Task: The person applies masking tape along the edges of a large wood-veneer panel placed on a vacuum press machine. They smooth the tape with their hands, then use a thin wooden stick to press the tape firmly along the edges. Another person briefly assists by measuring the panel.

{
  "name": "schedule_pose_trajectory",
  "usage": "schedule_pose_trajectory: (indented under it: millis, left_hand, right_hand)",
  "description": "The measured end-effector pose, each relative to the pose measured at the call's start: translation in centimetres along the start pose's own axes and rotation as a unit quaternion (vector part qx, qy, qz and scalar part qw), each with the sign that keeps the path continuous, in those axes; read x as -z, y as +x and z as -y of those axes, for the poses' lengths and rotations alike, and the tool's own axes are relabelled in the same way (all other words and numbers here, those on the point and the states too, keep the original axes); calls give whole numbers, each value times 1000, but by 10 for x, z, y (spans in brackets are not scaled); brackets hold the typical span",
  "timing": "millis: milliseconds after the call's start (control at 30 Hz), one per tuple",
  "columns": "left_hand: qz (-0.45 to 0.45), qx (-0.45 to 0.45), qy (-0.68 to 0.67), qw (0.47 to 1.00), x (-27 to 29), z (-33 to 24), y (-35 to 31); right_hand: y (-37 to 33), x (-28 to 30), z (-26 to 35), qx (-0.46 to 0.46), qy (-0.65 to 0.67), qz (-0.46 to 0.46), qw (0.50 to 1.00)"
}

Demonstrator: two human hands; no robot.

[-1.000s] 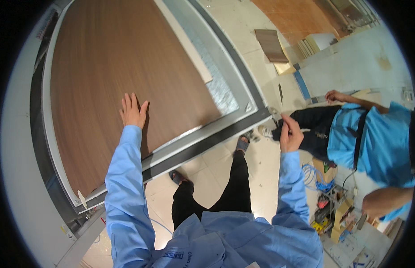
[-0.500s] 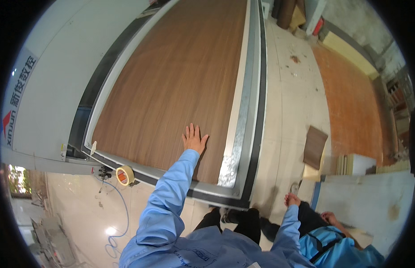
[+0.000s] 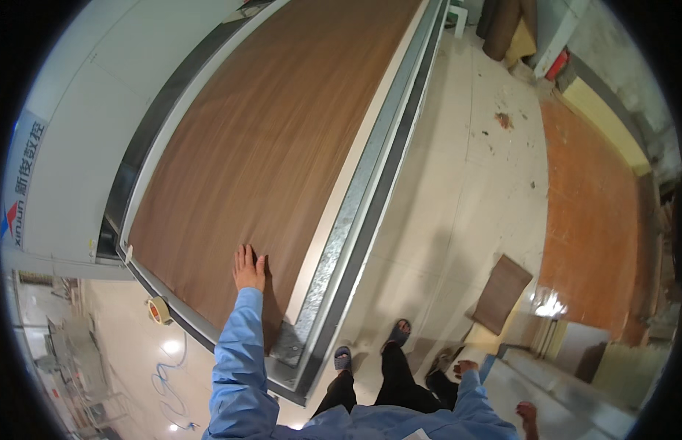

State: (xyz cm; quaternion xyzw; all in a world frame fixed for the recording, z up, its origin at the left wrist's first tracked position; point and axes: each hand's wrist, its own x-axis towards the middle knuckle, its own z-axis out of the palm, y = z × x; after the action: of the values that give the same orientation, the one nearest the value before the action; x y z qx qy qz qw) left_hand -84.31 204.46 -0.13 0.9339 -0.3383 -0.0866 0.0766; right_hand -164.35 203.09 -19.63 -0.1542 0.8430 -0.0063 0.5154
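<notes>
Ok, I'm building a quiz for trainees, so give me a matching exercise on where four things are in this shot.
Things:
1. left hand
2. roll of tape
3. small brown board
4. right hand

Places:
A. lying on the floor to the right
B. flat on the wood panel
C. on the near left edge of the frame
D. low beside the legs, holding nothing visible

Pairs: 1-B, 2-C, 3-A, 4-D

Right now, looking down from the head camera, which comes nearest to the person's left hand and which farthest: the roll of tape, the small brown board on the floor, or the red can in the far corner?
From the left hand, flat on the wood panel:
1. Roll of tape, just to its left at the table's edge.
2. Small brown board, across the floor to the right.
3. Red can, far up in the right corner.
</notes>
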Motion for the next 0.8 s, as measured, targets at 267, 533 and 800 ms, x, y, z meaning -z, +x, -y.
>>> schedule_pose_trajectory:
  millis: [267, 533, 800]
  left_hand:
    - [-26, 150, 82, 985, -26, -14, 30]
    - [-58, 304, 86, 947, -35, -115, 221]
    - [-22, 301, 76, 950, -45, -303, 463]
  right_hand:
    - [-9, 80, 555, 434, -38, 7, 900]
    - [-102, 6, 818, 658, -220, 38, 720]
    - [100, 153, 704, 473, -694, -22, 543]
